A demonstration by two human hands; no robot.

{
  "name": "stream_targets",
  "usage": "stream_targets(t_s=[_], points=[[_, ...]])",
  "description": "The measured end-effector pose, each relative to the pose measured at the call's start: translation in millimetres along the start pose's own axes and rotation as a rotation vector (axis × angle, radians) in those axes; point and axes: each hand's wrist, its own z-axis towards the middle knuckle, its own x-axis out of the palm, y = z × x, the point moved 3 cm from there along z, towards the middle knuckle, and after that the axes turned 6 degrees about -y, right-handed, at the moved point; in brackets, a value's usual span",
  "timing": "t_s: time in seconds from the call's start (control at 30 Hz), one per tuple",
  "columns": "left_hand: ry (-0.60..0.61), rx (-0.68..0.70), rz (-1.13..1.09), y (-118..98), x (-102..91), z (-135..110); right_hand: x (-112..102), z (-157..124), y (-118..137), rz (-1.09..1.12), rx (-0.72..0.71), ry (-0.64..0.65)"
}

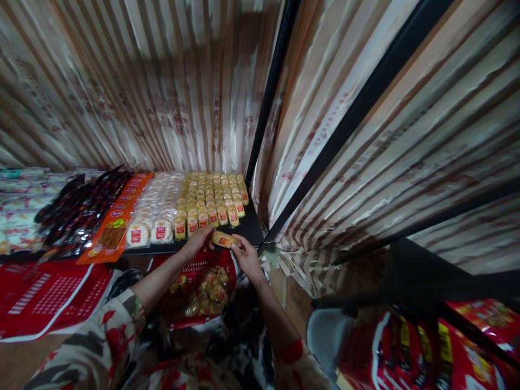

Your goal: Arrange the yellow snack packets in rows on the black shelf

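Note:
Between my two hands is a small yellow snack packet (223, 239) with a red label, above the front edge of the black shelf (253, 227). The fingers of my left hand (203, 239) close on its left end. My right hand (247, 254) pinches the right end. Just beyond, rows of matching yellow packets (211, 200) stand on the shelf. Below my hands, a red basket (232, 271) holds a loose heap of yellow packets (209, 292).
Left along the shelf are round white packets (162, 230), an orange bag (108, 238), dark glossy packets (77, 216) and pale packets (24, 216). Another red basket (52, 298) stands lower left. Black posts (276, 81) rise before striped curtains (182, 81). Red bags (467, 346) fill the lower right.

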Motion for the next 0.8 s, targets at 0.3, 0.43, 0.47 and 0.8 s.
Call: stream_targets(t_s=[0.3, 0.43, 0.47, 0.8], points=[[0.045, 0.149, -0.041, -5, 19.9, 14, -6, 10, -3, 0.392, 0.230, -0.265], [0.009, 0.035, -0.296, 10, 37.2, 15, 10, 9, -6, 0.525, 0.274, -0.192], [0.023, 0.015, -0.320, 14, 41.9, 15, 15, 10, -6, 0.526, 0.249, -0.153], [-0.157, 0.496, 0.462, -12, 42.5, 40, -8, 48, 4, -0.144, -0.111, -0.337]])
